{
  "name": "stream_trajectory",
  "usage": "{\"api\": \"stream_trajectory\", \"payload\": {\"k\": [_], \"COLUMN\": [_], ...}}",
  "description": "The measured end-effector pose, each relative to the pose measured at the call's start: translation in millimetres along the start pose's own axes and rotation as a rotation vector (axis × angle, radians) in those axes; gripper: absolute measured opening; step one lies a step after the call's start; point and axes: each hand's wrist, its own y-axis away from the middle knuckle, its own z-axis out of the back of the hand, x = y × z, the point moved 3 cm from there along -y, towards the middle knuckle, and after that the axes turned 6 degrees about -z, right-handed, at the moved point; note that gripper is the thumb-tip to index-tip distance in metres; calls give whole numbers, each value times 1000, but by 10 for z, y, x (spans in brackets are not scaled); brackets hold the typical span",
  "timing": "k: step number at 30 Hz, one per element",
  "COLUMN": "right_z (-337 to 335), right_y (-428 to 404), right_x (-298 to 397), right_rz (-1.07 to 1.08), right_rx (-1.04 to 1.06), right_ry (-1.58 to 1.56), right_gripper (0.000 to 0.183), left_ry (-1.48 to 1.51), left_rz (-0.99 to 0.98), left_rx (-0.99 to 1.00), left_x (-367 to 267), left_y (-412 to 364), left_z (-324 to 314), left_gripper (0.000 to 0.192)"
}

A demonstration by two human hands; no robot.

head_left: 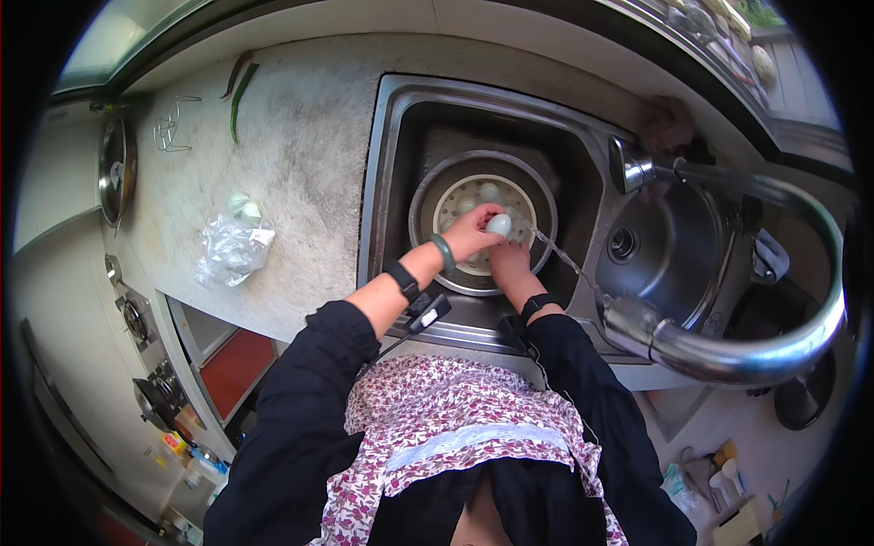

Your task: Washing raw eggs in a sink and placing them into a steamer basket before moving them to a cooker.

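My left hand (472, 233) holds a pale bluish egg (498, 225) between thumb and fingers, over a round steel basin (416, 205). My right hand (511, 263) is just beside and below the egg, its fingers over the basin; they are partly hidden, so whether they grip anything does not show. Inside the basin sits a cream perforated basket (446, 197) with several pale eggs (488, 191). The basin stands in the larger steel sink (464, 126). Water runs from the faucet spout (625, 321) towards the basket, to the right of the egg.
The faucet's curved neck (778, 348) arches over the small round sink (669, 273) at right. On the left counter (307, 136) lie a clear plastic bag (235, 252), a green chili pepper (240, 102), a reddish one (235, 74) and a wire rack (171, 130).
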Motion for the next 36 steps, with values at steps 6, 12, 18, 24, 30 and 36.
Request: {"api": "stream_trajectory", "payload": {"k": [6, 12, 18, 24, 30, 36], "right_z": [-48, -77, 461, 812, 880, 826], "right_y": [-15, 52, 469, 683, 707, 706], "right_x": [-31, -126, -205, -227, -180, -147], "right_rz": [4, 53, -86, 6, -2, -123], "right_rx": [-149, -226, 303, 443, 401, 348], "right_ry": [-130, -789, -2014, -2419, -2395, -2279], "right_gripper": [16, 35, 39, 42, 46, 48], "left_ry": [519, 814, 817, 405, -12, -137], "left_rz": [77, 27, 46, 91, -64, -88], "left_rx": [152, 229, 141, -85, -14, 0], "left_x": [-578, -727, -631, -566, -669, -625], "left_y": [377, 471, 489, 459, 463, 433], "left_z": [-143, -197, -121, -114, -300, -278], "left_gripper": [46, 32, 16, 20, 47, 50]}}
